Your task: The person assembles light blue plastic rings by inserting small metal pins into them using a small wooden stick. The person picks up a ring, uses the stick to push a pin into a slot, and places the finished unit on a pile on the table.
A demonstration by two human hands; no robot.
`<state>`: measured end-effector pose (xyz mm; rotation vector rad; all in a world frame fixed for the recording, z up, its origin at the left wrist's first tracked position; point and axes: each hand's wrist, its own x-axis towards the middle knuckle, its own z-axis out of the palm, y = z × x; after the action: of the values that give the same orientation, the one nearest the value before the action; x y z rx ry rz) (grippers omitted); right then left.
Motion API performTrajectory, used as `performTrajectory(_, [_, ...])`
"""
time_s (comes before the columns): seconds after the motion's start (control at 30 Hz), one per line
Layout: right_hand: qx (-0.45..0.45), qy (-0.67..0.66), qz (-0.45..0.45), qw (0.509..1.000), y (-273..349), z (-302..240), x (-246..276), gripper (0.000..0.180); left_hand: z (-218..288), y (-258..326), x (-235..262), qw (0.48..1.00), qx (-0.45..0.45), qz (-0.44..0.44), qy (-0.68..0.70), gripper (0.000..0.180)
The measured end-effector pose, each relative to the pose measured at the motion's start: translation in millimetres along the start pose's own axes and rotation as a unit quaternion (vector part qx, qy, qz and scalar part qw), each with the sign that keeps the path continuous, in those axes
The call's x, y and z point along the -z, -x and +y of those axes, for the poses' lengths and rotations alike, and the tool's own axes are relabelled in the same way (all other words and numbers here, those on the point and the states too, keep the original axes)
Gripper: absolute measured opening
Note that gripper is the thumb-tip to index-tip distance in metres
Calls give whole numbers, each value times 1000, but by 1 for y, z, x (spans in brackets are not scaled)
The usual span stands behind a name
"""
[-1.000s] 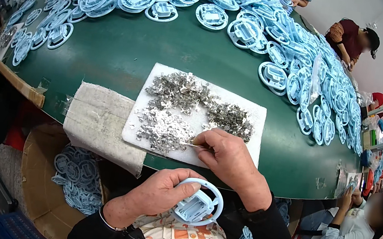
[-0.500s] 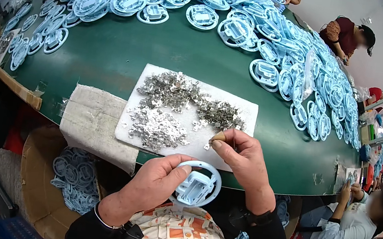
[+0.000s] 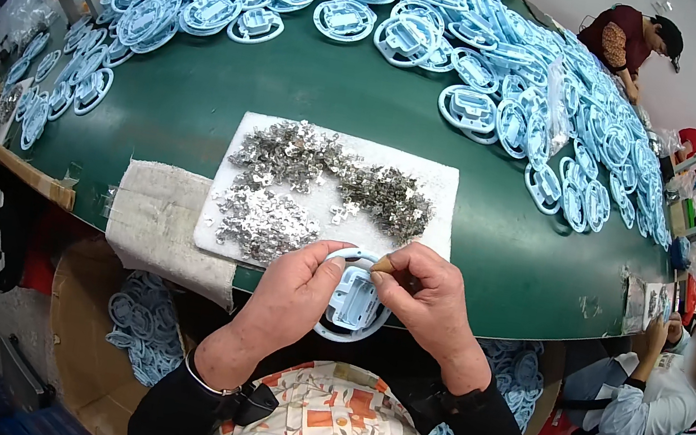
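Observation:
My left hand [image 3: 289, 288] is closed on the left rim of a light blue plastic ring-shaped part [image 3: 355, 303] with a box-like compartment in its middle. The part is tilted with its hollow side up, above my lap at the table's front edge. My right hand [image 3: 425, 303] pinches at the compartment's upper right corner, a tan cover on one fingertip. The small metal piece in that pinch is hidden by the fingers now. Just beyond my hands, heaps of small metal pieces [image 3: 269, 225] lie on a white foam board [image 3: 360, 254].
Many similar blue parts [image 3: 343, 20] are piled along the far side of the green table [image 3: 314, 85]. A grey cloth [image 3: 170, 221] lies left of the board. Below stands a cardboard box [image 3: 84, 358] with more blue parts. Other people work at the right [image 3: 649, 384] and far right.
My right hand has come down from over the board to the blue part, bringing the small metal piece. The part has turned in my left hand, and the view has shifted slightly.

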<state>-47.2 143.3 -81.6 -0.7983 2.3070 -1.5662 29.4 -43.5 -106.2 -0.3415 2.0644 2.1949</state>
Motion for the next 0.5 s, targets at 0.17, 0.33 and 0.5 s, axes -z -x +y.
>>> performTrajectory(0.17, [-23,71,-17,997,2,-6,11,9,1,1,-1,1000,3,7,-15,32])
performTrajectory(0.33, [-19,-13,8,1000,11,-9,6,10,9,1,-4,999,14,1,-45,32])
performTrajectory(0.5, [74,24,31,997,7,-7,-5,10,0,0,0,1000,26,1,-13,33])
